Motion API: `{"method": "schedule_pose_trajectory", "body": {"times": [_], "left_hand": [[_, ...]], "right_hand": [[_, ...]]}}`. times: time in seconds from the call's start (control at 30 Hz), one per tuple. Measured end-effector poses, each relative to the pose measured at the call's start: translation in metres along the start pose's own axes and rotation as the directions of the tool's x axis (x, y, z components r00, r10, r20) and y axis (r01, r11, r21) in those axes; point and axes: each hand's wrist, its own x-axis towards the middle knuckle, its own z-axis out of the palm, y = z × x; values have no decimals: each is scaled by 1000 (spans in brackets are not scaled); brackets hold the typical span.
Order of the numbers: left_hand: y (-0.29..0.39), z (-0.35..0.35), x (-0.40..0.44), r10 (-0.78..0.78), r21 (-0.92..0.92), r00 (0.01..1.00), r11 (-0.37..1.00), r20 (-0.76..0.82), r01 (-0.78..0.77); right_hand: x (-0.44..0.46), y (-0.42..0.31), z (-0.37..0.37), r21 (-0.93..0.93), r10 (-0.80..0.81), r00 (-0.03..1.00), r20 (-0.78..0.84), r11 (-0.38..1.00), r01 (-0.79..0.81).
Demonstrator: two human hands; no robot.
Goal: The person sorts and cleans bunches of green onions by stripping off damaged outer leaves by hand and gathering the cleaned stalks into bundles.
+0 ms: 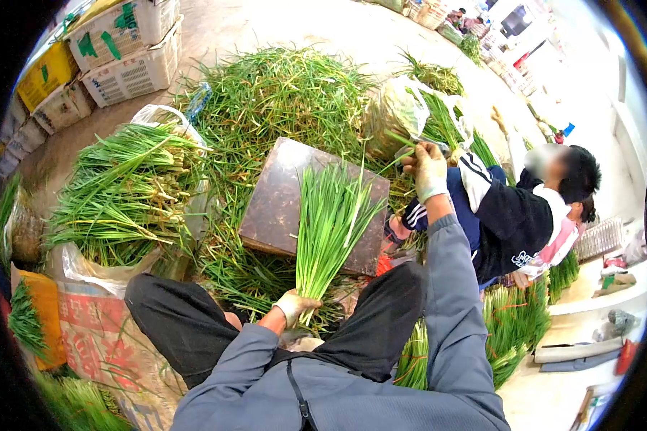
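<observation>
The left hand (292,305) is closed around the base of a green bunch (327,230), whose leaves fan over the dark board (272,197) ahead of it. The right hand (428,171), farther forward, pinches a few long green blades (400,138).

From here the board (277,190) looks dark, smooth and glossy, catching the light. The crates (133,75) are hard plastic, scuffed and dull; the bag (97,269) is thin, crinkled clear plastic. The jacket (266,384) is matt grey cloth, the trousers (176,316) soft black cloth.
</observation>
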Motion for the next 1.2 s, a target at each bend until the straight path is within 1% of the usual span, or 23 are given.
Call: {"method": "schedule_pose_trajectory", "body": {"times": [0.13,0.23,0.27,0.33,0.37,0.4,0.47,0.53,0.57,0.6,0.67,0.7,0.73,0.8,0.83,0.87,0.93,0.97,1.0,1.07,1.13,1.17,1.2], "left_hand": [[2,3,-1,10,-49,1000,999,21,-9],[-6,-1,5,-16,-157,996,987,88,30],[-10,-4,12,-36,-133,994,990,100,50],[-10,-6,10,-30,-196,986,979,162,62],[-16,-11,13,4,-267,973,962,233,59],[-20,-11,16,55,-320,967,947,247,28],[-29,-15,24,77,-442,946,894,314,74],[-19,-9,19,86,-575,917,801,389,169],[-15,-10,18,136,-576,873,796,468,185],[-17,-10,17,139,-578,872,795,470,185],[-19,-6,16,161,-558,902,824,402,102],[-18,-5,13,169,-590,894,798,416,123],[-16,-5,9,172,-590,892,798,417,122],[-11,-4,3,111,-404,947,914,302,22],[-11,1,5,98,-360,971,933,219,-13],[-10,1,3,104,-363,970,932,219,-19],[-8,1,1,49,-262,991,965,127,-14],[-7,2,2,55,-247,994,969,94,-30],[-10,2,5,59,-232,996,972,60,-43],[-17,-2,12,50,-196,998,980,30,-43],[-16,-3,13,81,-99,997,992,-18,-83],[-10,1,9,53,-95,998,994,-37,-57],[-21,-3,26,85,7,994,996,-62,-85]], "right_hand": [[-19,-41,4,2,-60,995,79,998,60],[-56,-59,16,-93,-52,976,213,993,73],[-72,-65,22,-102,-40,974,221,993,63],[-106,-71,35,-171,22,970,242,985,20],[-119,-67,38,-158,15,971,238,987,23],[-132,-63,41,-183,30,976,214,983,10],[-156,-50,46,-148,105,970,220,986,-74],[-173,-26,45,-234,130,963,236,969,-74],[-181,-10,43,-254,139,963,232,964,-78],[-187,5,43,-273,143,963,230,959,-77],[-194,26,42,-310,164,967,197,946,-97],[-197,34,43,-288,139,972,192,954,-79],[-198,40,42,-265,112,976,185,962,-60],[-196,46,41,-260,127,977,169,962,-80],[-194,48,41,-255,147,977,154,961,-104],[-193,44,42,-256,143,977,159,962,-99],[-187,31,40,-213,252,961,113,951,-224],[-175,30,34,-91,182,976,116,981,-172],[-162,22,32,-48,96,995,-4,994,-96],[-136,-3,24,175,-42,999,-25,984,45],[-136,-35,37,55,-78,996,52,996,75],[-149,-53,48,-125,4,970,242,992,27],[-173,-79,71,-388,188,901,390,921,-24]]}}
